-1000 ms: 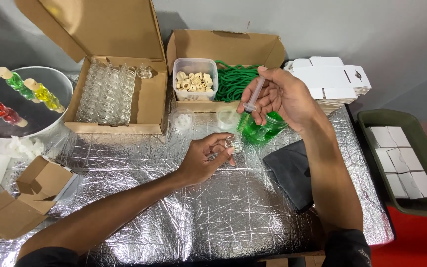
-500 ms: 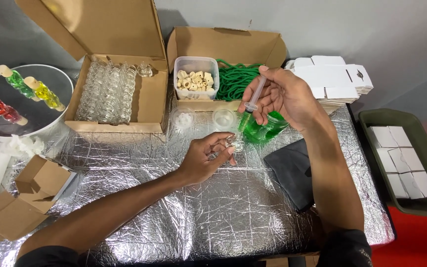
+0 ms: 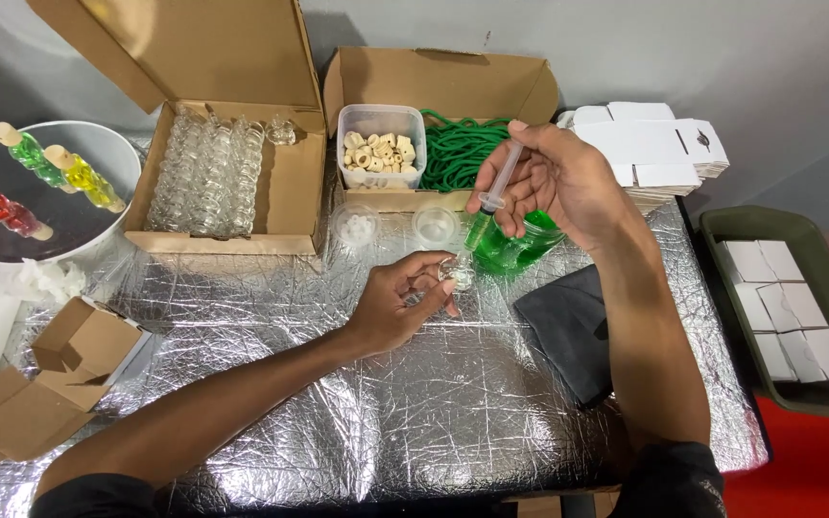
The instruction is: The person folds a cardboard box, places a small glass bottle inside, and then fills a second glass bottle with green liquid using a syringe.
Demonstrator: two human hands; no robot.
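My left hand (image 3: 400, 302) holds a small clear glass bottle (image 3: 457, 273) by its fingertips over the silver foil table (image 3: 338, 422). My right hand (image 3: 558, 177) grips a syringe (image 3: 489, 209) filled with green liquid, its tip pointing down toward the bottle's mouth. Just behind the syringe stands a clear jar of green liquid (image 3: 520, 245).
An open cardboard box of empty glass bottles (image 3: 208, 173) is at the back left. Behind it: a tub of wooden beads (image 3: 381, 149), green cord (image 3: 458, 153), two small lids (image 3: 357, 225), white folded boxes (image 3: 654, 144). Filled coloured bottles on a round tray (image 3: 40, 182), a dark cloth (image 3: 568, 326), a green bin (image 3: 789, 307).
My left hand has raised the small bottle slightly toward the syringe tip. My right hand keeps the syringe in nearly the same place.
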